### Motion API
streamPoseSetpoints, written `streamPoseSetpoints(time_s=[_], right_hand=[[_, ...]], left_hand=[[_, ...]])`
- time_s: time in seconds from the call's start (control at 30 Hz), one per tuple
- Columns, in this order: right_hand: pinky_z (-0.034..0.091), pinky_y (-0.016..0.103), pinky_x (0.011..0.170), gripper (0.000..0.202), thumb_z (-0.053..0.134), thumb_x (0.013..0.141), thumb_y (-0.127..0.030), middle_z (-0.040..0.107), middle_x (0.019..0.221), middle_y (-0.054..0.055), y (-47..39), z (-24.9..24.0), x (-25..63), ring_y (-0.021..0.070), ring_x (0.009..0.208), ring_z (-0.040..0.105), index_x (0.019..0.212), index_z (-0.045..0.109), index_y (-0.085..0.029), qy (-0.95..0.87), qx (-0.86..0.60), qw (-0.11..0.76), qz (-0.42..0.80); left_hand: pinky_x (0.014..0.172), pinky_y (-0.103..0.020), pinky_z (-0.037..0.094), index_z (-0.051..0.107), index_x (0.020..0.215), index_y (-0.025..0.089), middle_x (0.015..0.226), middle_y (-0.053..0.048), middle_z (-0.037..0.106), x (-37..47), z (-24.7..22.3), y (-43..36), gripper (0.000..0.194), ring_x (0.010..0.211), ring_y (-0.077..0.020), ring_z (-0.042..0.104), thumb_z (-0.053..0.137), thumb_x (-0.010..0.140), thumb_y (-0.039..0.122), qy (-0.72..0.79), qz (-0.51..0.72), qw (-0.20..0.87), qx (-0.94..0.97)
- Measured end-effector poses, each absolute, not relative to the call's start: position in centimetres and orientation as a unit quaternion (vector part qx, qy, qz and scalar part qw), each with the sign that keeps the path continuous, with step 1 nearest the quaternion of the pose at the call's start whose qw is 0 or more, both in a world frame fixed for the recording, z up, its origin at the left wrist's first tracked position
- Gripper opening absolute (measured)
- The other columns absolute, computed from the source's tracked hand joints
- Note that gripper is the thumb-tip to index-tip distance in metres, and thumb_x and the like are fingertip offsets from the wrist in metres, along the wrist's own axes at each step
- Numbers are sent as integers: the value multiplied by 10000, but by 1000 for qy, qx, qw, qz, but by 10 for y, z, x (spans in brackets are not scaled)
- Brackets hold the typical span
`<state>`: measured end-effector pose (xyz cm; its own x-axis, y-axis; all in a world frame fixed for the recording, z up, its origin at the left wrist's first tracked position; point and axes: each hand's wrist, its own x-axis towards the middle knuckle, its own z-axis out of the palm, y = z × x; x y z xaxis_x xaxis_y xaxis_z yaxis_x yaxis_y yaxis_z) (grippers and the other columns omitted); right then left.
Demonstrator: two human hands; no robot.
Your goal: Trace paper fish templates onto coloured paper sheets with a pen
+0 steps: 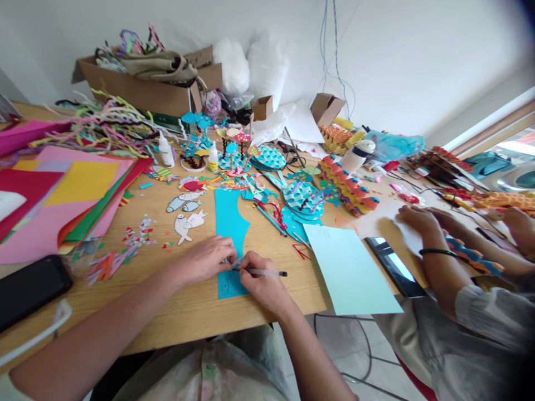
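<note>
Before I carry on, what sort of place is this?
Probably a craft workroom: a wooden table holds stacked coloured sheets, paper fish cutouts and glue bottles, with an open cardboard box of supplies behind.

With the cut sheet on the table as our clock's centre, we are seeing fish cut-outs lying at ten o'clock and paper snippets spreading at nine. The paper stack is lying farther out at ten, with one phone lying between eight and nine. Two glue bottles are standing between eleven and twelve; behind them, at eleven, the large carton is holding bundled material. Pipe cleaners are lying before it. At three, we are finding a loose sheet, with another phone lying just beyond. The long egg-tray piece is resting at two.
</note>
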<state>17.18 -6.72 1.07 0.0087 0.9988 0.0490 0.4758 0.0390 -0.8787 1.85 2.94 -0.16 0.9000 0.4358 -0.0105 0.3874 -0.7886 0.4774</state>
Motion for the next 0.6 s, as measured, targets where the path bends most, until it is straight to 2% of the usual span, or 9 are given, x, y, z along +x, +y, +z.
streamPoseSetpoints(time_s=[0.6], right_hand=[[318,190,487,108,440,655,-102,500,565,-47,-69,9,173,87,491,415,645,500,-190,-608,-605,373,354]], left_hand=[[723,-272,365,601,829,195,855,-1,551,18,-2,29,42,841,-170,507,619,793,205,223,44,240,944]])
